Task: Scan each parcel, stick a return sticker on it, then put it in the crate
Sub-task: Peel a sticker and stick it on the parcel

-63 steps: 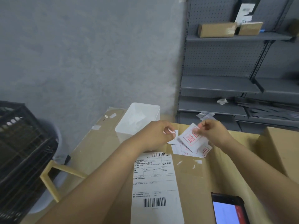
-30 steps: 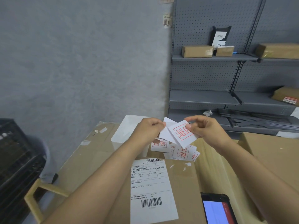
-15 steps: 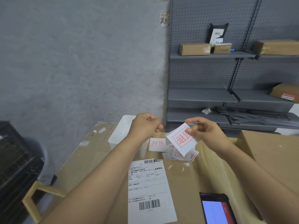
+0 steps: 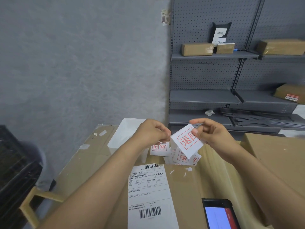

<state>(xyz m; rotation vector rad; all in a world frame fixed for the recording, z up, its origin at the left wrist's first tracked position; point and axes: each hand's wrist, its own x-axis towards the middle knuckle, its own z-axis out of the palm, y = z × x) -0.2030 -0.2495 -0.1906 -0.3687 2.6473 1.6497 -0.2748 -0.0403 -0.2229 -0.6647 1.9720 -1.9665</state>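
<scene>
At frame centre my right hand (image 4: 212, 134) pinches a return sticker (image 4: 186, 142) between thumb and forefinger. My left hand (image 4: 151, 132), fingers curled, nips the sticker's left corner. Loose stickers (image 4: 165, 148) lie just below. The parcel (image 4: 181, 192) fills the lower centre, the scanner (image 4: 218, 214) lying on it at lower right. A black crate (image 4: 14, 171) sits at far left.

Left hand (image 4: 151, 133) back at near corner of return sticker (image 4: 187, 140), fingers curled, after separating from it half a second ago; right hand (image 4: 212, 134) has lifted sticker clear of loose sticker pile (image 4: 178, 156); sticker face now tilted toward camera.
</scene>
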